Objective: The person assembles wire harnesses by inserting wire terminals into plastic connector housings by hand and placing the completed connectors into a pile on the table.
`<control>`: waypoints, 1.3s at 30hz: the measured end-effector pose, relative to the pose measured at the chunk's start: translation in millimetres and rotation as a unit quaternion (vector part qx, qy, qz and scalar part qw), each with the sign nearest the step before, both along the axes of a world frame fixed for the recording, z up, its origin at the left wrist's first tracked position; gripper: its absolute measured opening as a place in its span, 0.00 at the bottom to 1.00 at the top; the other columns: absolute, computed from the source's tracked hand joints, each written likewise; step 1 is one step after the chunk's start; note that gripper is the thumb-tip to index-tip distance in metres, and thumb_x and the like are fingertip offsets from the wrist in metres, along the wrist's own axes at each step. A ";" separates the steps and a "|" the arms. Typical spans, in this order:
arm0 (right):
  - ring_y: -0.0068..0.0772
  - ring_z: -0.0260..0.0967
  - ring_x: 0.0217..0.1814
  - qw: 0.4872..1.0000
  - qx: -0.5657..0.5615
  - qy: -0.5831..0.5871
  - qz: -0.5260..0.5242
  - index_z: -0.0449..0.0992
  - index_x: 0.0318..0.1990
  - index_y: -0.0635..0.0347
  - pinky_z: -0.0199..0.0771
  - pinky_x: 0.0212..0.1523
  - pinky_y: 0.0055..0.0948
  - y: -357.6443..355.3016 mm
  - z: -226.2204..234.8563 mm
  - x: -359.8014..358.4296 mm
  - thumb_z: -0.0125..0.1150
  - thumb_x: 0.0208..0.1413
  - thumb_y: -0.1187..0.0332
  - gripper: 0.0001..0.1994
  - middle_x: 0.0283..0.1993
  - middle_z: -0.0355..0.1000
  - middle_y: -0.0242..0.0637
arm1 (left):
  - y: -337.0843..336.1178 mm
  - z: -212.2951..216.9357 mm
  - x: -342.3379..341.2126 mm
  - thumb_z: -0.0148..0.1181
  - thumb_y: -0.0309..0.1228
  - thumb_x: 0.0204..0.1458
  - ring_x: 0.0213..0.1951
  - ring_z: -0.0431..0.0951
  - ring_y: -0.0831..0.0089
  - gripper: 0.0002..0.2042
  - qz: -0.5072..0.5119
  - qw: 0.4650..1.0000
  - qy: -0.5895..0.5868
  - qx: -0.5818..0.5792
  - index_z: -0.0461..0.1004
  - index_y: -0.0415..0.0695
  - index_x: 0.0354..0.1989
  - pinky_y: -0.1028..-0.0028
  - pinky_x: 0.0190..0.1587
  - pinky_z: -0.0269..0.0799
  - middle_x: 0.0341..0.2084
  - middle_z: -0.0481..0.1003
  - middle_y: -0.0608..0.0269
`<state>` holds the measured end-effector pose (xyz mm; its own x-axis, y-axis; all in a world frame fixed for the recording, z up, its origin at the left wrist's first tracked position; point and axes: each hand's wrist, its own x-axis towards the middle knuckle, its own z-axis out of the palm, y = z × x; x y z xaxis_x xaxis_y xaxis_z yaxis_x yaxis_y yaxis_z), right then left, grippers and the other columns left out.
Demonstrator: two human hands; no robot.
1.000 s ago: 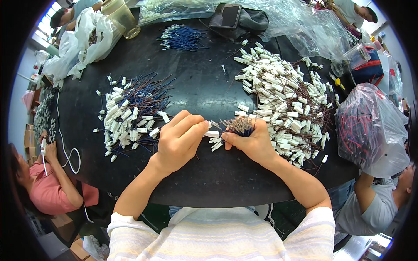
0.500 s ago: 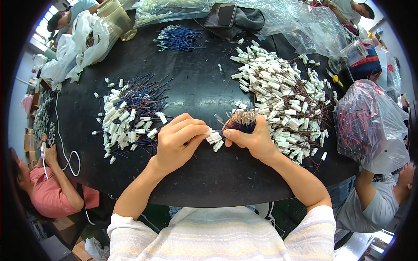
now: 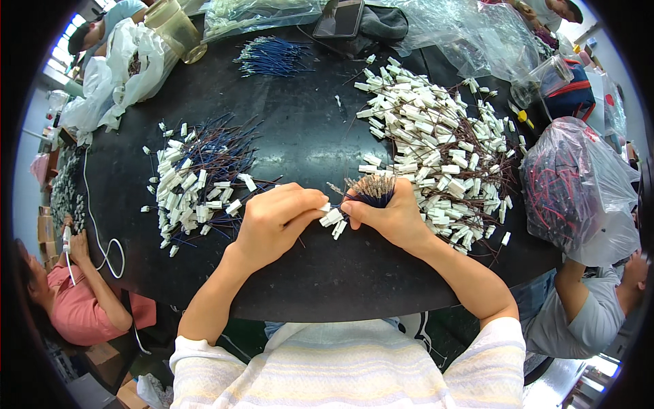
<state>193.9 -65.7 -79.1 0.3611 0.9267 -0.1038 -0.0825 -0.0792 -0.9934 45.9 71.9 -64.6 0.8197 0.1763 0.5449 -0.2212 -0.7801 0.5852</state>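
My right hand (image 3: 395,215) is closed around a bundle of dark blue wires (image 3: 377,198) with metal terminals at their upper ends. One wire leans out to the left at its thumb. My left hand (image 3: 276,218) pinches white plastic connectors (image 3: 332,217) right beside those wires; a few of them hang below its fingertips, and brown wire ends show behind the hand. Whether a blue wire sits inside a connector cannot be made out. A heap of white connectors on brown wires (image 3: 426,129) lies beyond my right hand. Left of my left hand is a pile of connectors with blue and brown wires (image 3: 197,184).
Loose blue wires (image 3: 272,56) lie at the far side of the black table (image 3: 286,286). Behind them are a phone (image 3: 338,18) and plastic sheeting (image 3: 470,41). A clear bag of wires (image 3: 575,191) stands at the right. A white cable (image 3: 102,235) runs down the left; co-workers sit at both sides.
Both hands stay close together at nearly the same place. The connectors at my left fingertips have turned slightly. The whole view has shifted a little.
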 end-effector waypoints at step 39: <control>0.14 0.63 0.20 1.000 0.003 0.004 0.025 0.70 0.22 0.61 0.60 0.23 0.16 0.2 6.6 -5.6 0.59 0.49 0.76 0.06 0.17 0.69 0.28 | 9.9 4.2 -4.5 0.56 0.23 0.51 0.21 0.67 0.86 0.07 0.057 0.873 0.145 -0.463 0.75 0.34 0.35 0.89 0.20 0.59 0.22 0.75 0.63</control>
